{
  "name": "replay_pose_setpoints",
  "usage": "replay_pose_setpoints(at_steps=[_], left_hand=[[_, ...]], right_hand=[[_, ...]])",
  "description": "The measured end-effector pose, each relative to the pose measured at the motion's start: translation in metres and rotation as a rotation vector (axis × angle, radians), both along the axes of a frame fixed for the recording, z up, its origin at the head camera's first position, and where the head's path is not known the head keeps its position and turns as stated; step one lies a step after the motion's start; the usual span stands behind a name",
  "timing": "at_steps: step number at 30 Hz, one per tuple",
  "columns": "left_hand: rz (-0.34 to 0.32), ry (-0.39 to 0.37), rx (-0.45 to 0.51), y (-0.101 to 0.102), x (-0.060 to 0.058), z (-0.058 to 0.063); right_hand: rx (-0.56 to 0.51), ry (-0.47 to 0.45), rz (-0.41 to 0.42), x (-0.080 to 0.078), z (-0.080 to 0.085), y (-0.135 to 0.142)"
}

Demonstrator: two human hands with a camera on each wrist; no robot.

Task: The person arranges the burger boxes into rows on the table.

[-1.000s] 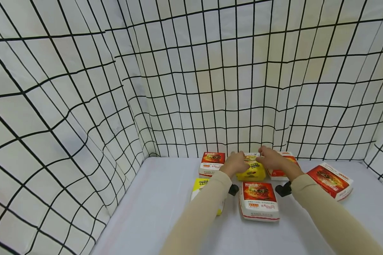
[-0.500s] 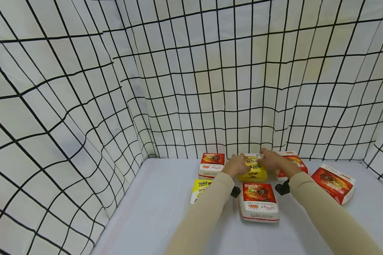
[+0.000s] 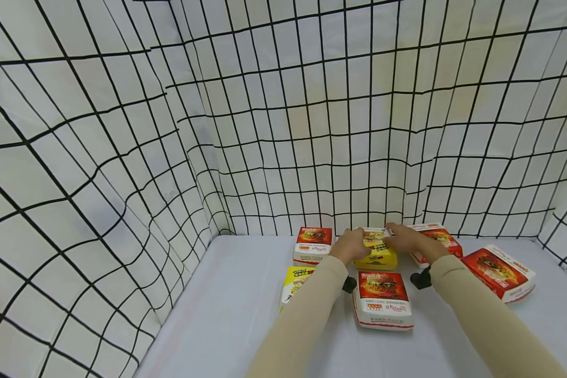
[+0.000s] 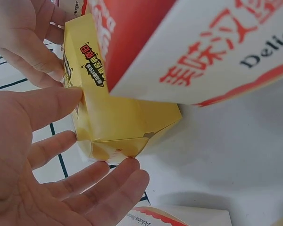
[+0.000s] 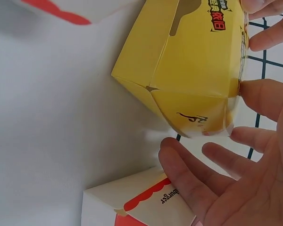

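A yellow burger box (image 3: 379, 252) sits at the back of the table between both hands. In the left wrist view, the left hand (image 3: 352, 245) holds its left end, thumb and index finger at the edge, other fingers extended beside it. The right hand (image 3: 406, 239) holds the opposite end. In the right wrist view, its thumb and index finger meet the yellow carton (image 5: 198, 61), while its outstretched fingers overlap a red-and-white burger box (image 5: 141, 197); contact there is unclear. Another red-and-white burger box (image 3: 382, 296) lies in front of the yellow one.
Red-and-white burger boxes stand at back left (image 3: 314, 245), back right (image 3: 438, 239) and far right (image 3: 498, 272). A yellow-and-white box (image 3: 294, 281) is partly hidden by the left sleeve. White walls (image 3: 283, 178) with black netting border the white table (image 3: 217, 304).
The yellow burger box and both hands have shifted slightly right. The back-right and far-right burger boxes have also slid rightward. The front box stays about where it was.
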State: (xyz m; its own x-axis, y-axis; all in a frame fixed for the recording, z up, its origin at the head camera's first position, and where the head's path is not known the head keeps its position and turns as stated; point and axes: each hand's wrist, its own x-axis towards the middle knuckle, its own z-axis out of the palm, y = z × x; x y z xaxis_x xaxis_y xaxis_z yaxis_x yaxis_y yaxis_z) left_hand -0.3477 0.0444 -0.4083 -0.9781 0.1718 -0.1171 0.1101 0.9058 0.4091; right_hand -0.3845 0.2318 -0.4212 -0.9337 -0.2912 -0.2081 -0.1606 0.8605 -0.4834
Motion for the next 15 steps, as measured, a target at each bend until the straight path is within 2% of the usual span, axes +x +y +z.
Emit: replay_pose_setpoints(at_steps=[7, 15], left_hand=[[-0.010, 0.006, 0.009, -0.0008, -0.0023, -0.0024], [-0.025, 0.032, 0.017, -0.0022, -0.0045, -0.0038]], right_hand=[[-0.008, 0.021, 0.015, 0.0014, -0.0011, 0.0024], [-0.050, 0.037, -0.005, 0.0045, -0.0050, 0.0049]])
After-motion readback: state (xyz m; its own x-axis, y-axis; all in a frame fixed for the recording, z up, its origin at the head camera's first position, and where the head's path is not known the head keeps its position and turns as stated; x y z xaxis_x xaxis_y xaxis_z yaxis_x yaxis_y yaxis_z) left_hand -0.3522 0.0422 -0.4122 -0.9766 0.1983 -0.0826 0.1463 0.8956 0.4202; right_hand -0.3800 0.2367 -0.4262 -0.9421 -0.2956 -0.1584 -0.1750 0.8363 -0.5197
